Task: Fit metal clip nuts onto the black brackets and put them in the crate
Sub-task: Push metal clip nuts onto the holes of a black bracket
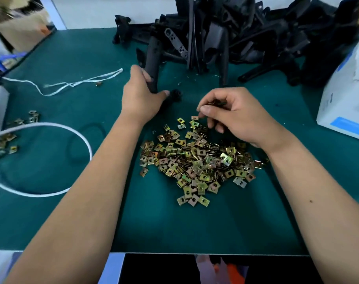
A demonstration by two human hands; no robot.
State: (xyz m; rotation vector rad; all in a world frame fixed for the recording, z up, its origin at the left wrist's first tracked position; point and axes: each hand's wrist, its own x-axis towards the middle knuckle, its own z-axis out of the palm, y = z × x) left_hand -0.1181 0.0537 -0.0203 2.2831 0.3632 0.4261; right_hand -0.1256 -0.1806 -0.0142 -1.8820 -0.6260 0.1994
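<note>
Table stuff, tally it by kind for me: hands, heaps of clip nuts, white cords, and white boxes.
Hands: 2, left hand and right hand
Clip nut heaps: 2, main heap, small scatter
White cords: 2, loop, thin cord
White boxes: 1
Total: 7

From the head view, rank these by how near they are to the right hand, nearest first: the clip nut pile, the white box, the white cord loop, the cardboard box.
Measured from the right hand:
1. Clip nut pile: directly under the fingers.
2. White box: at the right edge.
3. White cord loop: left, beyond the left forearm.
4. Cardboard box: far left corner.
</note>
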